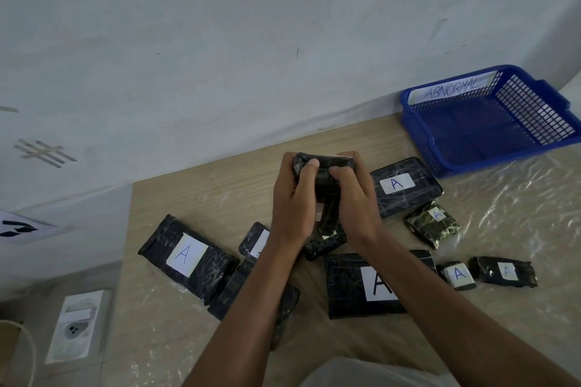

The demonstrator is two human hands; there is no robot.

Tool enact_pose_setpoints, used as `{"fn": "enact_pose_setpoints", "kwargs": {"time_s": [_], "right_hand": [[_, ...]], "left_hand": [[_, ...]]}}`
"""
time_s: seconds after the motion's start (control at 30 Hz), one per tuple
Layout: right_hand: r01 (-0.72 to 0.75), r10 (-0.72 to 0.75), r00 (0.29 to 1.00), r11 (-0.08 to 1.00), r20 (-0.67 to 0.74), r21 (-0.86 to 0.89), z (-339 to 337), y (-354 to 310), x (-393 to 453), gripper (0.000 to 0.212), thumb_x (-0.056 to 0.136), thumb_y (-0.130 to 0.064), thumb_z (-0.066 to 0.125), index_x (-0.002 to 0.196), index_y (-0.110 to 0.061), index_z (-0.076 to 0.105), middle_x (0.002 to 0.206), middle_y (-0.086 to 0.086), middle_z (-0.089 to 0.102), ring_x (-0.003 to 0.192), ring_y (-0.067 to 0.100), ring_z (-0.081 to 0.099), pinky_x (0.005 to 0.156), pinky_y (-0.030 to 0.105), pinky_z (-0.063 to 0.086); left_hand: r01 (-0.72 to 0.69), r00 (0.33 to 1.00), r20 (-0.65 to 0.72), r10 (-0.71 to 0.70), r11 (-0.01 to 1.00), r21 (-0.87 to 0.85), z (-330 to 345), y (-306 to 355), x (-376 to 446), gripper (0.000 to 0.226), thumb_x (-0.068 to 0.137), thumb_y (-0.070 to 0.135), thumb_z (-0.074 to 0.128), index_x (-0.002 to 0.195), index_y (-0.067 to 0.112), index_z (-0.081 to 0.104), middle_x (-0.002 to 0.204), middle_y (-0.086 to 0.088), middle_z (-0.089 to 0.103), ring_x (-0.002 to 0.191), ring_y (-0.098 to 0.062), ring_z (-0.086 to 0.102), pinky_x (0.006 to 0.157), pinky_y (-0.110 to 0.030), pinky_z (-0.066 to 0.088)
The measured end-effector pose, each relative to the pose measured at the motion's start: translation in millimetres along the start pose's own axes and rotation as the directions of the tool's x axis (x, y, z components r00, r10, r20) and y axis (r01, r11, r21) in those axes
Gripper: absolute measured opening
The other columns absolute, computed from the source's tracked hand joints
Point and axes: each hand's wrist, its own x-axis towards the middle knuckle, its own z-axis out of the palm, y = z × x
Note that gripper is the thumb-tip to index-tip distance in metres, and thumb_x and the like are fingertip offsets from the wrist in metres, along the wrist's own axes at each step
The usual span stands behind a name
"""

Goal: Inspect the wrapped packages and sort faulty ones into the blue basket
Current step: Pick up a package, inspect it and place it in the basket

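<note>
A small black wrapped package [323, 171] is held up above the table between my left hand [294, 201] and my right hand [355, 198], both thumbs pressed on its near face. Several more black wrapped packages with white "A" labels lie on the wooden table [201, 195]: a long one [188, 256] at the left, a large one [374, 284] under my right forearm, one [404, 185] behind my right hand, and small ones [432, 223] [503, 272] at the right. The blue basket [490, 122], labelled "ABNORMAL", stands at the back right with nothing in it.
Clear plastic film [515, 204] covers the right part of the table. A pale wall [251, 41] runs along the table's far edge. Left of the table, lower down, a white wall socket [77, 327] and a cable [19, 342] are in view.
</note>
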Motion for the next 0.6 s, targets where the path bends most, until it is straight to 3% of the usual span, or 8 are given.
{"fn": "enact_pose_setpoints", "kwargs": {"time_s": [0.1,0.17,0.23,0.3,0.37,0.5,0.6], "right_hand": [[-0.027,0.027,1.000,0.999,0.002,-0.040,-2,1,2,0.015,0.102,-0.014,0.045,0.092,-0.015,0.056,0.083,-0.002,0.061,0.081,0.017,0.060,0.074,0.036,0.051],[-0.028,0.032,0.997,0.998,0.072,-0.052,-6,1,2,0.014,0.109,-0.018,0.046,0.101,-0.017,0.058,0.084,-0.012,0.066,0.084,0.008,0.065,0.077,0.027,0.052],[-0.024,0.038,0.988,0.995,0.150,-0.099,-13,5,1,0.018,0.107,-0.023,0.050,0.123,-0.018,0.058,0.100,-0.014,0.071,0.094,0.003,0.069,0.081,0.021,0.054],[-0.010,0.048,0.983,0.977,0.177,-0.212,-19,12,0,0.041,0.103,-0.017,0.059,0.142,-0.024,0.050,0.113,-0.003,0.070,0.101,0.003,0.070,0.082,0.019,0.056],[0.012,0.019,0.994,0.960,0.109,-0.281,-22,19,2,0.053,0.100,-0.011,0.066,0.147,-0.028,0.048,0.110,0.004,0.070,0.098,0.009,0.073,0.081,0.024,0.059],[-0.084,0.073,0.994,0.986,-0.077,-0.145,-24,15,14,0.051,0.097,-0.021,0.071,0.145,-0.025,0.051,0.105,0.010,0.077,0.094,0.021,0.077,0.080,0.041,0.064],[-0.109,0.095,0.986,0.989,-0.140,-0.100,-24,6,27,0.042,0.098,-0.026,0.071,0.137,-0.025,0.057,0.104,0.007,0.079,0.092,0.019,0.078,0.078,0.039,0.065]], "left_hand": [[0.065,0.998,0.006,-0.066,0.997,0.029,-1,2,0,0.028,0.105,0.030,0.046,0.099,0.004,0.050,0.084,-0.004,0.055,0.076,-0.015,0.055,0.067,-0.027,0.049],[0.138,0.990,-0.042,-0.135,0.989,0.056,-4,7,5,0.025,0.109,0.030,0.043,0.101,0.008,0.054,0.083,0.000,0.059,0.071,-0.007,0.059,0.064,-0.020,0.050],[0.220,0.973,-0.082,-0.215,0.974,0.054,-10,8,12,0.033,0.109,0.039,0.041,0.108,0.010,0.057,0.092,-0.003,0.064,0.081,-0.010,0.065,0.073,-0.025,0.055],[0.287,0.953,-0.108,-0.283,0.958,0.019,-18,11,18,0.046,0.106,0.052,0.040,0.118,0.012,0.058,0.106,-0.009,0.070,0.097,-0.020,0.069,0.082,-0.035,0.057],[0.331,0.940,-0.085,-0.329,0.944,0.005,-24,13,21,0.054,0.103,0.060,0.041,0.126,0.014,0.057,0.114,-0.009,0.071,0.104,-0.022,0.071,0.079,-0.034,0.056],[0.332,0.940,0.053,-0.337,0.939,0.094,-32,6,11,0.057,0.100,0.052,0.056,0.149,0.030,0.040,0.121,0.003,0.068,0.095,0.000,0.073,0.074,-0.019,0.056],[0.377,0.922,0.090,-0.378,0.926,0.028,-36,-8,0,0.068,0.098,0.031,0.068,0.156,0.042,0.035,0.124,-0.001,0.072,0.104,-0.015,0.075,0.090,-0.041,0.061]]}}
